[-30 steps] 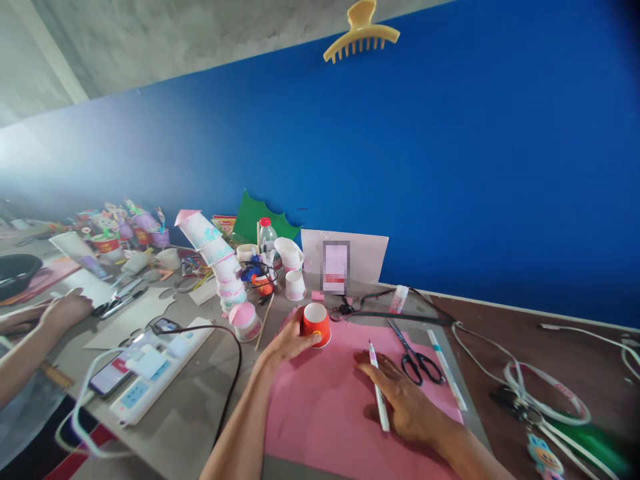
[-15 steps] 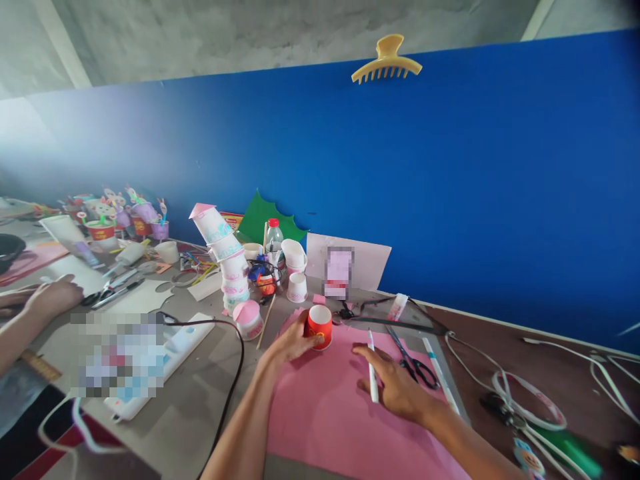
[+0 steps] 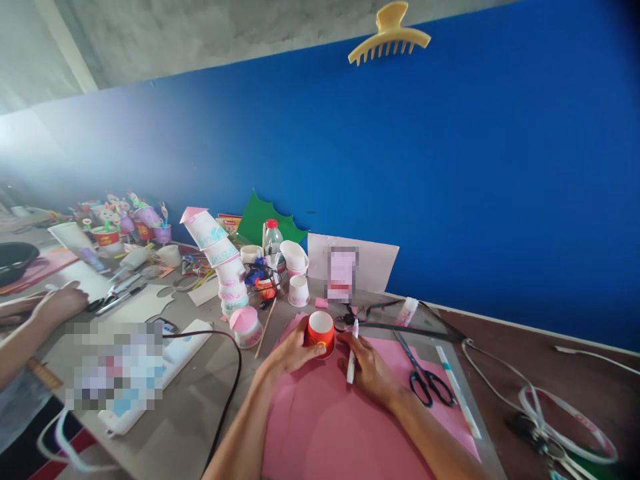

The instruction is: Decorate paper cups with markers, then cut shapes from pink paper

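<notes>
My left hand [image 3: 295,348] is wrapped round the side of a red paper cup [image 3: 320,337], thumb across its front. The cup rests on a sheet of pink paper [image 3: 320,413], and its white end faces up. Just right of the cup, my right hand [image 3: 370,370] grips a white marker pen [image 3: 351,367] with a pinkish tip pointing up and away. Right of that hand, black-handled scissors [image 3: 425,380] lie on the pink paper, blades pointing away.
A leaning tower of decorated paper cups [image 3: 231,273] stands at the back left. Near it are a pink-topped cup [image 3: 246,327] and a white cup [image 3: 299,291]. A power strip [image 3: 120,417] lies left. Another person's hand [image 3: 63,307] is far left. Cables [image 3: 560,427] coil right.
My right hand, with the marker pen, has moved left, close to the red cup. My left hand stays on the cup. The view has shifted slightly.
</notes>
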Available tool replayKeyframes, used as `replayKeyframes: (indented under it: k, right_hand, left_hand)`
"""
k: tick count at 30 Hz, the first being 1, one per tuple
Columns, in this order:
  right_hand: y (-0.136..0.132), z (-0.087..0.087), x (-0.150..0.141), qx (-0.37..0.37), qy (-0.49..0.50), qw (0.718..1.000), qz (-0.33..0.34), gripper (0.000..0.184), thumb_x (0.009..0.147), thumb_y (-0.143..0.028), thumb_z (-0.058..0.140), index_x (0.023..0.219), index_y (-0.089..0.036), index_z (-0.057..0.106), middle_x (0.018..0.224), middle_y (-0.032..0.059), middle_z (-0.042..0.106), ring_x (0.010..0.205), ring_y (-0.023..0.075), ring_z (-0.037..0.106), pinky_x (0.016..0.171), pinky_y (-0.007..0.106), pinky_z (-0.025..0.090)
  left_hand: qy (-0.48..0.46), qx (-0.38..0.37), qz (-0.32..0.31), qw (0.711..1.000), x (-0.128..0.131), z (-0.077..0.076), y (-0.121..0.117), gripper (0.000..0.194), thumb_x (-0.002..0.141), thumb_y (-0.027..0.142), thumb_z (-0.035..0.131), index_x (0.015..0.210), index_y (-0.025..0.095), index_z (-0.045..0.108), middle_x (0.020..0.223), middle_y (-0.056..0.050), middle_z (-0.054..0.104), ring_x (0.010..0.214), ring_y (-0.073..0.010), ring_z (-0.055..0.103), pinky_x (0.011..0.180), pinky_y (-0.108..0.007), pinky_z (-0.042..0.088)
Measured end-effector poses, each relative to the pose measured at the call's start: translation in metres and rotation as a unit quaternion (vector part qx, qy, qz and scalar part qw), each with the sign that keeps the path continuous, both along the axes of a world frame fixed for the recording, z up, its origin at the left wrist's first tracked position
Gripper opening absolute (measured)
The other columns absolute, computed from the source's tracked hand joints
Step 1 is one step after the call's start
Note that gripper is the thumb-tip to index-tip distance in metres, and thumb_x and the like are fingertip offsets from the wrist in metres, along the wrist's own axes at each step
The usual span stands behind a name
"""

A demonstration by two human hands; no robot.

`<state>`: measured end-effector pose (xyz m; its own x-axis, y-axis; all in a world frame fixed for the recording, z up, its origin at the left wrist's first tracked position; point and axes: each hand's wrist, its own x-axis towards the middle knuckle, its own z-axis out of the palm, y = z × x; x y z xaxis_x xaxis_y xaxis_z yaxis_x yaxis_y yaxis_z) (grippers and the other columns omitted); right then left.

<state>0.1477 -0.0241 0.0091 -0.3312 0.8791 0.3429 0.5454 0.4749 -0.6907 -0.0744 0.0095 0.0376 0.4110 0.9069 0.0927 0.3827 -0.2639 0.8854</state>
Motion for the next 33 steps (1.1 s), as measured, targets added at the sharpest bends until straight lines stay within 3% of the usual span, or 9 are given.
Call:
replayKeyframes:
  k: [5, 13, 17, 20, 24, 28, 33]
  right_hand:
    - [-0.004, -0.002, -0.001, 0.003, 0.024, 1.0, -0.007, 0.051, 0.076, -0.01, 0.061, 0.125, -0.023, 0.06, 0.122, 0.0119, 0.068, 0.118, 0.0304, 0.06, 0.103, 0.049, 0.048]
    - [-0.003, -0.005, 0.003, -0.063, 0.16, 0.984, -0.041, 0.041, 0.084, -0.02, 0.059, 0.125, -0.02, 0.057, 0.11, 0.0127, 0.071, 0.1, 0.028, 0.071, 0.082, 0.041, 0.059]
    - [-0.001, 0.0, 0.001, -0.098, 0.231, 0.965, -0.081, 0.031, 0.093, -0.032, 0.053, 0.118, -0.016, 0.056, 0.096, 0.0114, 0.073, 0.085, 0.0249, 0.072, 0.074, 0.037, 0.059]
    - [-0.002, 0.005, 0.001, -0.107, 0.274, 0.95, -0.108, 0.042, 0.098, -0.047, 0.045, 0.125, -0.015, 0.051, 0.093, 0.0105, 0.072, 0.083, 0.0244, 0.071, 0.075, 0.038, 0.058]
    - [-0.008, 0.012, 0.006, -0.122, 0.306, 0.938, -0.109, 0.052, 0.1, -0.058, 0.033, 0.136, -0.024, 0.047, 0.088, 0.0062, 0.071, 0.087, 0.0241, 0.069, 0.078, 0.036, 0.057]
    - [-0.009, 0.011, 0.009, -0.119, 0.34, 0.928, -0.089, 0.048, 0.1, -0.059, 0.031, 0.124, -0.027, 0.057, 0.08, 0.0037, 0.069, 0.072, 0.0219, 0.065, 0.067, 0.034, 0.055]
    - [-0.004, 0.006, 0.007, -0.134, 0.364, 0.912, -0.133, 0.047, 0.098, -0.062, 0.036, 0.107, -0.027, 0.065, 0.066, 0.0013, 0.064, 0.062, 0.0212, 0.061, 0.057, 0.032, 0.051]
  left_hand:
    - [-0.013, -0.016, 0.014, 1.0, 0.0, -0.001, 0.0, 0.059, 0.078, 0.041, 0.072, 0.128, 0.016, 0.054, 0.12, -0.012, 0.068, 0.116, -0.0294, 0.058, 0.103, -0.043, 0.046]
    - [-0.017, -0.055, 0.02, 0.998, -0.002, 0.002, -0.002, 0.07, 0.077, 0.046, 0.074, 0.136, 0.016, 0.049, 0.125, -0.014, 0.065, 0.114, -0.0302, 0.059, 0.103, -0.045, 0.046]
    - [-0.012, -0.084, 0.032, 0.996, -0.002, 0.003, -0.004, 0.07, 0.077, 0.05, 0.074, 0.134, 0.017, 0.051, 0.121, -0.014, 0.067, 0.11, -0.0305, 0.06, 0.101, -0.044, 0.047]
    - [0.011, -0.089, 0.032, 0.995, -0.002, 0.005, -0.005, 0.061, 0.078, 0.053, 0.072, 0.126, 0.018, 0.057, 0.119, -0.013, 0.068, 0.109, -0.0299, 0.06, 0.101, -0.044, 0.047]
    - [-0.006, -0.116, 0.022, 0.993, -0.002, 0.007, -0.007, 0.06, 0.079, 0.054, 0.072, 0.125, 0.018, 0.058, 0.119, -0.013, 0.068, 0.111, -0.0298, 0.06, 0.103, -0.043, 0.046]
    - [-0.025, -0.146, 0.024, 0.989, -0.004, 0.003, -0.008, 0.058, 0.08, 0.051, 0.072, 0.127, 0.021, 0.058, 0.124, -0.013, 0.067, 0.112, -0.0294, 0.061, 0.103, -0.043, 0.048]
    - [-0.013, -0.158, 0.03, 0.987, -0.009, -0.002, -0.008, 0.054, 0.081, 0.051, 0.072, 0.124, 0.02, 0.061, 0.121, -0.013, 0.069, 0.112, -0.0292, 0.062, 0.103, -0.043, 0.049]
